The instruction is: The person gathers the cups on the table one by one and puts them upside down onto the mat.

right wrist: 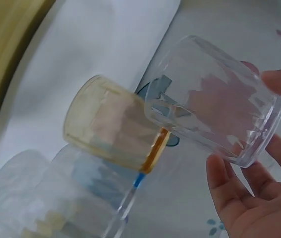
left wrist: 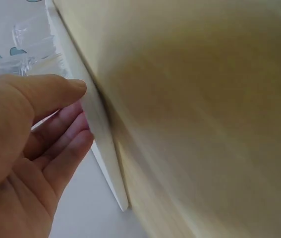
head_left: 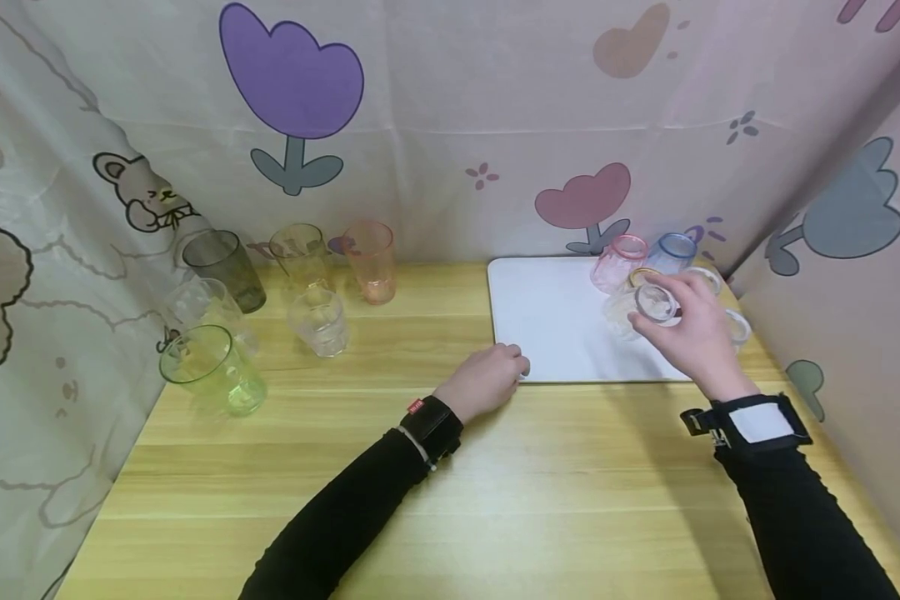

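Gripping a clear cup [head_left: 648,304], right hand [head_left: 693,333] hovers over white mat [head_left: 555,325]. Left hand [head_left: 487,379], loosely curled, empty, touches mat edge. Six cups [head_left: 322,321] stand left.

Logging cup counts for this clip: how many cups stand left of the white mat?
6, all upright: grey, yellow and orange by the curtain; clear in front; clear and green far left.

hidden: clear cups behind right hand [head_left: 693,333] | blurred: wooden table [left wrist: 204,124] | cut off: white mat [left wrist: 103,144]
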`<state>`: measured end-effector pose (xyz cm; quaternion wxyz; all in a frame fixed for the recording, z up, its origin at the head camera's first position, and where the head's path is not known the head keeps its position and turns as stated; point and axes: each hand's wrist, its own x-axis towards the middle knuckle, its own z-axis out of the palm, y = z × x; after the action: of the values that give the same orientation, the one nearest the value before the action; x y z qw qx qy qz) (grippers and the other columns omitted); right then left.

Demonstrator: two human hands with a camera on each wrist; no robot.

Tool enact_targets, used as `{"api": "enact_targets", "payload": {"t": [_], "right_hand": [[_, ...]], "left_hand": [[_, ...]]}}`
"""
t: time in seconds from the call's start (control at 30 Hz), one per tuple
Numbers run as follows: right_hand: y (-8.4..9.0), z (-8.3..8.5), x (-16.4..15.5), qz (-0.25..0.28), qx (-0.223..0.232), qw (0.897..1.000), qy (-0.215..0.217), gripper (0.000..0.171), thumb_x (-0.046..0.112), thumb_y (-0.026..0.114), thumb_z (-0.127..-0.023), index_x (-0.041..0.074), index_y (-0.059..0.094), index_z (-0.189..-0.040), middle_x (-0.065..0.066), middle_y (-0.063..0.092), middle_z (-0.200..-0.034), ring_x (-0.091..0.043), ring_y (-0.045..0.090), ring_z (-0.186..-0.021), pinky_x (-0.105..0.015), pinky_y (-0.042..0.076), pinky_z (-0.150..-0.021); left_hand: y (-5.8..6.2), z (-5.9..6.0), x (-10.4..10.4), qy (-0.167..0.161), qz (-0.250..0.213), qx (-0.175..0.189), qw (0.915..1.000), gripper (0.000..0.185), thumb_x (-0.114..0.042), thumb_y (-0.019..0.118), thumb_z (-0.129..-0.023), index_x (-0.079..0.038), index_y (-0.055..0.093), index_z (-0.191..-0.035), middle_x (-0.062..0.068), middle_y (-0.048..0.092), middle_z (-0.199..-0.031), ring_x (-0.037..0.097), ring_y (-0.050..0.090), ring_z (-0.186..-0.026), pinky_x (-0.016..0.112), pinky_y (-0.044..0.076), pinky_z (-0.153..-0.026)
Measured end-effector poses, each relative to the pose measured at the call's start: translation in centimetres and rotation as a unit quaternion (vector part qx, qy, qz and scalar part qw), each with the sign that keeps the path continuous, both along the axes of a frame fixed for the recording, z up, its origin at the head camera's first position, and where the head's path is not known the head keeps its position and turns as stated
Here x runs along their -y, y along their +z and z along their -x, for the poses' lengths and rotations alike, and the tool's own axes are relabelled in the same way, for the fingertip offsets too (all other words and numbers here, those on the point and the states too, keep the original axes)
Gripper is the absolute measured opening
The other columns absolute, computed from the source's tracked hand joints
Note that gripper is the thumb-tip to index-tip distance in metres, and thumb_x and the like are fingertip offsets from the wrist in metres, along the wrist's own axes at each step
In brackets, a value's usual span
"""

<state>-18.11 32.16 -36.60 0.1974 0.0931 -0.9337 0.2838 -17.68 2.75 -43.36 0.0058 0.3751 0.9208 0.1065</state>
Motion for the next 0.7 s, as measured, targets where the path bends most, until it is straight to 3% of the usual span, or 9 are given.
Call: {"api": "enact_targets", "payload": {"t": [0.4, 0.7], "right_hand": [[-1.1, -0.1, -2.1, -0.030, 0.059, 0.998, 0.002, 0.055, 0.017, 0.080, -0.087, -0.004, 0.062, -0.134, -0.032, 0.053, -0.130, -0.052, 0.048, -0.122, -0.068, 0.038, -0.097], [-2.3, -0.1, -3.0, -0.062, 0.077, 0.995, -0.002, 0.056, 0.020, 0.079, -0.087, -0.006, 0.061, -0.134, -0.036, 0.053, -0.131, -0.055, 0.049, -0.117, -0.069, 0.038, -0.095]], "left_hand": [[-0.2, 0.1, -0.4, -0.003, 0.048, -0.025, 0.9985, 0.025, 0.006, 0.063, -0.095, -0.015, 0.075, -0.103, -0.003, 0.066, -0.099, 0.013, 0.062, -0.090, 0.024, 0.056, -0.072], [-0.2, 0.1, -0.4, 0.001, 0.045, -0.026, 0.9986, 0.025, 0.006, 0.064, -0.094, -0.015, 0.075, -0.101, -0.004, 0.066, -0.098, 0.013, 0.063, -0.090, 0.025, 0.056, -0.072]]}}
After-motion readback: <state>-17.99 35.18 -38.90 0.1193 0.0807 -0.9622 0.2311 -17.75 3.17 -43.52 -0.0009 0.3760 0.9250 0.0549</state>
